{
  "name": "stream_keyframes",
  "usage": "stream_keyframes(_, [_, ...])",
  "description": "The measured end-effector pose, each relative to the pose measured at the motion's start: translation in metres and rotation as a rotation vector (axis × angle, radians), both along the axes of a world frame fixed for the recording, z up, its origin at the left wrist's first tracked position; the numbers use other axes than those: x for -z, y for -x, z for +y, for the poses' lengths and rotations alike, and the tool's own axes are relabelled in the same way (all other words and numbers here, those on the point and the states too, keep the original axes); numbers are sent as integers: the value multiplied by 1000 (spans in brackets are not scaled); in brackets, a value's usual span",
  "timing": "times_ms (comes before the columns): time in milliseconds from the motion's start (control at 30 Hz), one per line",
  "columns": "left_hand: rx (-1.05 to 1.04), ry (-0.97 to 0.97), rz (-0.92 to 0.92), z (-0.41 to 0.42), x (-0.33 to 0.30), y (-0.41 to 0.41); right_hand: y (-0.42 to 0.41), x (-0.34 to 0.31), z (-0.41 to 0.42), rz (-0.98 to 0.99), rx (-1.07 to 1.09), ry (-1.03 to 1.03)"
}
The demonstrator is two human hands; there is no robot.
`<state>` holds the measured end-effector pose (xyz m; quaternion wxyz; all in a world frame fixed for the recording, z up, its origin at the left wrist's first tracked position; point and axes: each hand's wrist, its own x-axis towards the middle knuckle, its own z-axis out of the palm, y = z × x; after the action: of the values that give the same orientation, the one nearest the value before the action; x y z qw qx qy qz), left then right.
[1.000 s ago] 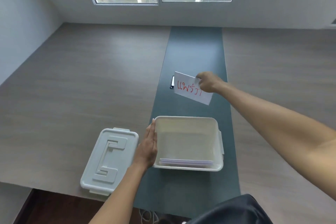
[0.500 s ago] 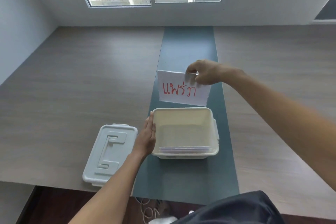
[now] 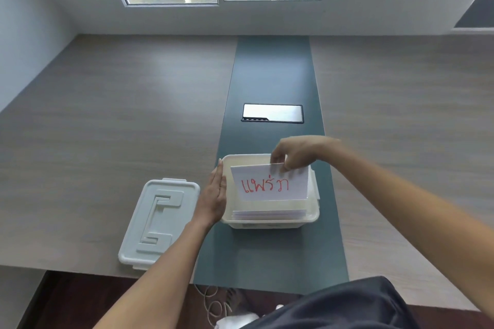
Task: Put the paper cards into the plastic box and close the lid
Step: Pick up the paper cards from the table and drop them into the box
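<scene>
- Right hand (image 3: pixel 299 152) grip: thumb + fingertips pinched on top edge of the paper card (image 3: pixel 270 185), near its right corner; card w/ red writing stands near upright, face toward the camera.
- Card now inside the mouth of the plastic box (image 3: pixel 270 222): lower edge below the rim, hanging above the stack of cards (image 3: pixel 268 213) lying at the box's near wall. Half a sec ago it was held just beyond the box's far rim, so it has been carried in and down.
- Left hand (image 3: pixel 213 195): no grip, fingers straight, palm flat against the box's left wall, same as before – steadying it.
- Lid (image 3: pixel 160 222) lies flat on the worktop (image 3: pixel 107 115), left of the box, just past the left hand; untouched.
- Beyond the box: inset panel (image 3: pixel 272 113) in the dark centre strip; no loose cards visible.
- Meaning: prob. the last card; release, then lid on.
</scene>
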<state>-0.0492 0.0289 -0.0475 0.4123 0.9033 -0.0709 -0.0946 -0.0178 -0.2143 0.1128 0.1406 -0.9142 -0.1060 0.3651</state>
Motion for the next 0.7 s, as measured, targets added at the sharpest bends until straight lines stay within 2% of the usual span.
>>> stream_keyframes(300, [-20, 2, -5, 0, 7, -2, 18, 48, 4, 207, -29, 23])
stream_keyframes(500, [-25, 9, 5, 1, 7, -2, 30, 63, 3, 351, 70, -98])
stream_keyframes(700, [-22, -12, 8, 1, 6, -2, 21, 55, -5, 223, 143, -202])
